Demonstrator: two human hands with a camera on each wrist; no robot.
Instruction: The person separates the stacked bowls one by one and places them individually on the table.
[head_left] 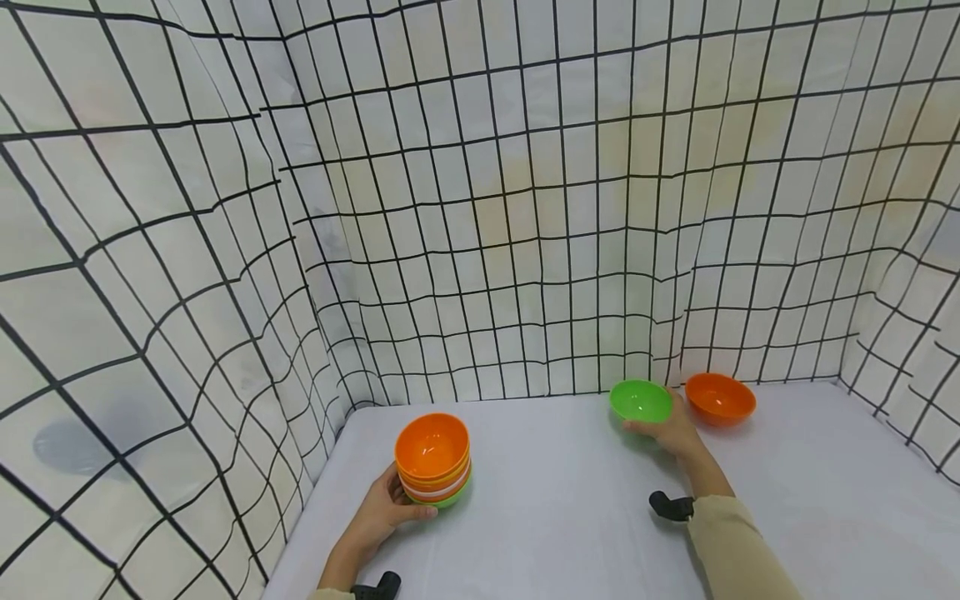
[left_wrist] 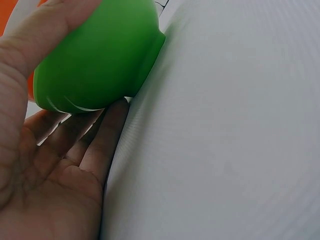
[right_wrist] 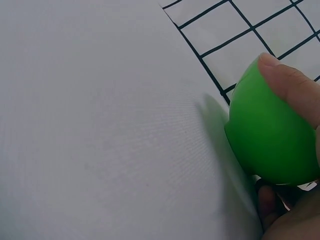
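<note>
A stack of bowls (head_left: 432,454) stands on the left of the table, an orange one on top, orange and white rims below and a green bowl (left_wrist: 105,55) at the bottom. My left hand (head_left: 383,508) holds the stack low on its left side, thumb along the near side and fingers round the far one. Towards the back right, my right hand (head_left: 672,427) grips a single green bowl (head_left: 640,402). In the right wrist view the thumb lies over that green bowl's (right_wrist: 270,130) side, with fingers partly hidden beyond it.
An orange bowl (head_left: 720,399) sits just right of my right hand, near the back edge. White cloth covers the table (head_left: 540,500). Walls of white sheeting with a black grid (head_left: 487,208) rise behind and at both sides.
</note>
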